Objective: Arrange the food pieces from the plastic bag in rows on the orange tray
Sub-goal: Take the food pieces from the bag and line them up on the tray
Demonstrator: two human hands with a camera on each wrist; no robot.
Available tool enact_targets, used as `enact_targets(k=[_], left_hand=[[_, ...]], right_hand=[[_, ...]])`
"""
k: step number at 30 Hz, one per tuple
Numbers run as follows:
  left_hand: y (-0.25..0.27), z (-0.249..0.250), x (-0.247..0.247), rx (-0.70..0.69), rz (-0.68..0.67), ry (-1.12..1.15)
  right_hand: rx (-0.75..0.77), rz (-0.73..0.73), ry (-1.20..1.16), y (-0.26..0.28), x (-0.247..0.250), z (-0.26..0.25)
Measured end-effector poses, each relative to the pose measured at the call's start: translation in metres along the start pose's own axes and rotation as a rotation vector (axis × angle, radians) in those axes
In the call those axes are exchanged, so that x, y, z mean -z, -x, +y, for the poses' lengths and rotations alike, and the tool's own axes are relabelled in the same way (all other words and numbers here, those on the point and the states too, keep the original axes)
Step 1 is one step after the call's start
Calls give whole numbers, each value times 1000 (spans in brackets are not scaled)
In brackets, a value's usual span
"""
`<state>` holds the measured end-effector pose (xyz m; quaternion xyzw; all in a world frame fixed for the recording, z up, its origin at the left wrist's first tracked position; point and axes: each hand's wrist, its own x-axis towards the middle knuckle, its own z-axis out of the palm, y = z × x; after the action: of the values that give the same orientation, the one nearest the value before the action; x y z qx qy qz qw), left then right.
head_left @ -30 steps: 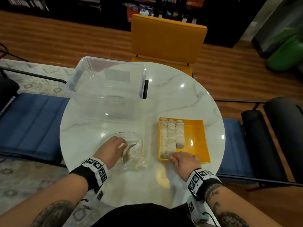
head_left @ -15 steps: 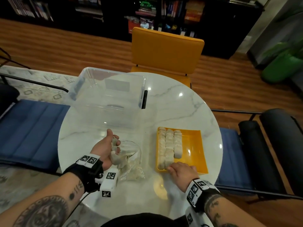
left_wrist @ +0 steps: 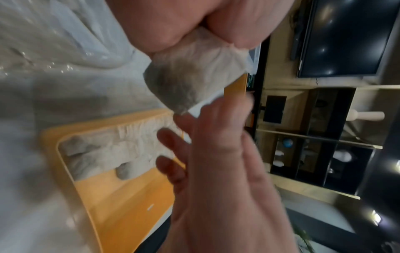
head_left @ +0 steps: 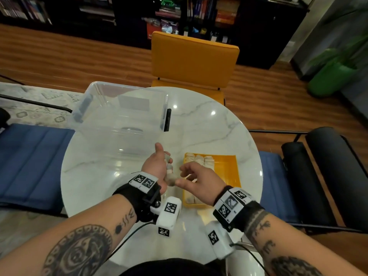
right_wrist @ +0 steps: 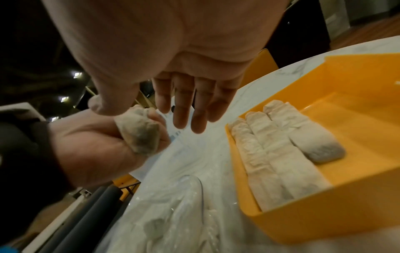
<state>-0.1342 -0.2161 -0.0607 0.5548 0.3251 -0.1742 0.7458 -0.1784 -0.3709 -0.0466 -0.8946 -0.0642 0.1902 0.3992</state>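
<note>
Your left hand holds food pieces above the table while your right reaches in.

Your left hand (head_left: 157,168) curls into a fist around pale, floury food pieces (right_wrist: 138,135). Your right hand (head_left: 196,181), fingers relaxed and spread, its thumb at the pieces, hovers over the square orange plastic tray (head_left: 229,170), where three rows of pieces (right_wrist: 279,149) lie. The clear plastic bag (right_wrist: 173,219) rests just left of the tray. Beyond stands a clear plastic storage bin (head_left: 119,116).

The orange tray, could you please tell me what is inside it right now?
The orange tray holds pale food pieces in three rows along its left side, the third row shorter. From the head view, the right hand covers the rows' middle.
</note>
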Motion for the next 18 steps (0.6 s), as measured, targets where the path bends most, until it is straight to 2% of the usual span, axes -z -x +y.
enact_targets(k=[6,12,14,18], left_hand=[[-3,-6,-18,-20,23,-23],[1,0,-7,67,-116,245],[1,-4,-1,47,-144,148],[2,-19,-1,-98,-250,-239]], right_hand=[[-46,23,-39,-10,0,2],[-106,112,-209,8,11,29],[-143,175,-318,14,17,39],[-198,298,-426,24,27,47]])
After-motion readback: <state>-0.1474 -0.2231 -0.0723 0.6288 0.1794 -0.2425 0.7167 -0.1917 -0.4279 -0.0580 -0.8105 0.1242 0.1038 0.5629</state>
